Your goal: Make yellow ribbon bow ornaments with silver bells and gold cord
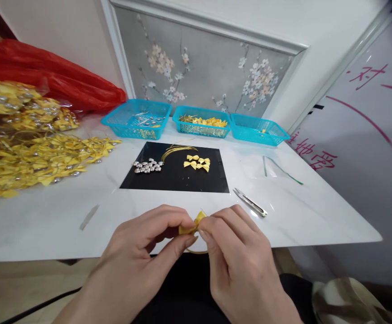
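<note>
A flowered panel point(196, 49) backs the white bench point(324, 220), and a whiteboard point(361, 144) with red writing stands at its right. Your left hand point(149, 252) and right hand point(241, 245) meet just over the near edge, at the middle. Between them is a yellow bow point(201, 217), largely hidden by your fingers. Your left grip is pinched on its left side, thumb and forefinger closed; your right grip is closed at its right, fingertips bunched near the middle. A thin golden cord point(197, 252) curves below your fingertips; where its ends go, you can't see.

As far as this shows, the piece in hand looks unfinished: you seem to be working cord and bow together. Ahead of you on the black mat point(172, 183) lie four loose bows point(190, 165), a cluster of silver beads point(148, 167) and a bundle of golden cords point(179, 148), all apparently unused. The middle blue basket point(176, 118) holds many more yellow pieces, so plenty seems left. On the far left, a big heap of yellow pieces point(47, 155) with silver beads among them looks like finished work. The snips point(250, 202) lie right of the mat, untouched; whether the cord needs trimming, you can't tell from here.
</note>
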Demonstrator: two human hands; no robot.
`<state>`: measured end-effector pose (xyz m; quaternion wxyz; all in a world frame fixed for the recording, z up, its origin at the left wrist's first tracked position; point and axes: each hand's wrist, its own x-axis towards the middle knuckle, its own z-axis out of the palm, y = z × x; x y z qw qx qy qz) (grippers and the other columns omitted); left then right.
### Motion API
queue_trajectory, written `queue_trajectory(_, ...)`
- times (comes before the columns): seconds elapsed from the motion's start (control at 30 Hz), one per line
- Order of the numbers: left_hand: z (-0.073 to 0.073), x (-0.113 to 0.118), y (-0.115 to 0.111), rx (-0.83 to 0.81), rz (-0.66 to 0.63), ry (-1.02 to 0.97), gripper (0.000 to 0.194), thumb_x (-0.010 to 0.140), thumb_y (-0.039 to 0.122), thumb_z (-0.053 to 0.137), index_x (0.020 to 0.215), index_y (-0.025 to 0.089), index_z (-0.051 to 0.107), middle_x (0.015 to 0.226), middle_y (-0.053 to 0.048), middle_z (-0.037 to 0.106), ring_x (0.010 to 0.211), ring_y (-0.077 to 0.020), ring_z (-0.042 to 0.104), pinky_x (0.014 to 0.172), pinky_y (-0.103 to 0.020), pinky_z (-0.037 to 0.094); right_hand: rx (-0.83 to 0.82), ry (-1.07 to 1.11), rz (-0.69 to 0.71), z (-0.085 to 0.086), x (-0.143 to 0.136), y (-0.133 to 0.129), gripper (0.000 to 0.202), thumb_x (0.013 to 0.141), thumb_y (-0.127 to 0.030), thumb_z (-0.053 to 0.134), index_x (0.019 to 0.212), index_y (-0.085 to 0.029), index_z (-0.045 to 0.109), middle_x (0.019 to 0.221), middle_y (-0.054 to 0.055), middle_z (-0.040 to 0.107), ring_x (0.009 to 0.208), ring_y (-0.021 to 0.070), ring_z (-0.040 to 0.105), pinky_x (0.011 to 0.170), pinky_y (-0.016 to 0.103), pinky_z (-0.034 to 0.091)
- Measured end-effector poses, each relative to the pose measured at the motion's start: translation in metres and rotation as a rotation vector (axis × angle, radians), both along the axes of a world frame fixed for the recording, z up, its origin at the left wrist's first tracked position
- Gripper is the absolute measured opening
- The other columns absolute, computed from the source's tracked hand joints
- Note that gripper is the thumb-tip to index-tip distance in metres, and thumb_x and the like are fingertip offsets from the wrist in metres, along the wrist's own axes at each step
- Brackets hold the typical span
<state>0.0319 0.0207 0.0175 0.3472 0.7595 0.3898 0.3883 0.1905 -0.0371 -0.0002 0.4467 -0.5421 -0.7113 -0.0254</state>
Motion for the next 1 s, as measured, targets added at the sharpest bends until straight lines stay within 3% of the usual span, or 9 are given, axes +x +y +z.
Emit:
queue_trajectory(0.37, 0.001, 0.001, 0.001, 0.124, 0.008, 0.004, 0.018, 0.087, 0.020, 0.066, 0.075, 0.031, 0.075, 0.078, 0.008, 0.081, 0.067, -0.0128, 0.074, 0.065, -0.017, 0.060, 0.032, -0.079, -0.022, 0.003, 0.000, 0.000, 0.022, 0.089, 0.002, 0.050, 0.087, -0.014, 0.065, 0.072, 0.007, 0.063, 0.067, 0.0208, 0.053, 0.061, 0.034, 0.044)
queue_trajectory(0.67, 0.006, 0.002, 0.005, 0.074, 0.016, 0.007, 0.019, 0.081, 0.018, 0.067, 0.070, 0.028, 0.078, 0.072, 0.007, 0.082, 0.062, -0.0107, 0.075, 0.063, -0.010, 0.057, 0.097, -0.120, -0.075, -0.002, -0.003, 0.002, 0.019, 0.092, 0.000, 0.055, 0.087, -0.014, 0.067, 0.072, 0.006, 0.065, 0.067, 0.0204, 0.055, 0.064, 0.035, 0.047)
queue_trajectory(0.87, 0.001, -0.005, 0.004, -0.108, 0.032, 0.005, 0.018, 0.081, 0.021, 0.069, 0.073, 0.031, 0.082, 0.076, 0.006, 0.083, 0.064, -0.0130, 0.076, 0.062, -0.012, 0.058, -0.001, 0.203, 0.021, 0.005, 0.010, -0.003, 0.015, 0.097, -0.007, 0.057, 0.098, -0.014, 0.071, 0.088, 0.005, 0.071, 0.081, 0.0163, 0.066, 0.071, 0.027, 0.055)
queue_trajectory(1.0, 0.000, -0.006, 0.003, -0.115, 0.065, 0.026, 0.015, 0.078, 0.024, 0.072, 0.070, 0.032, 0.082, 0.076, 0.006, 0.084, 0.065, -0.0131, 0.076, 0.063, -0.012, 0.057, -0.108, 0.512, 0.110, 0.010, 0.027, -0.007, 0.022, 0.101, -0.011, 0.054, 0.106, -0.021, 0.074, 0.083, -0.001, 0.070, 0.068, 0.0088, 0.065, 0.063, 0.018, 0.055)
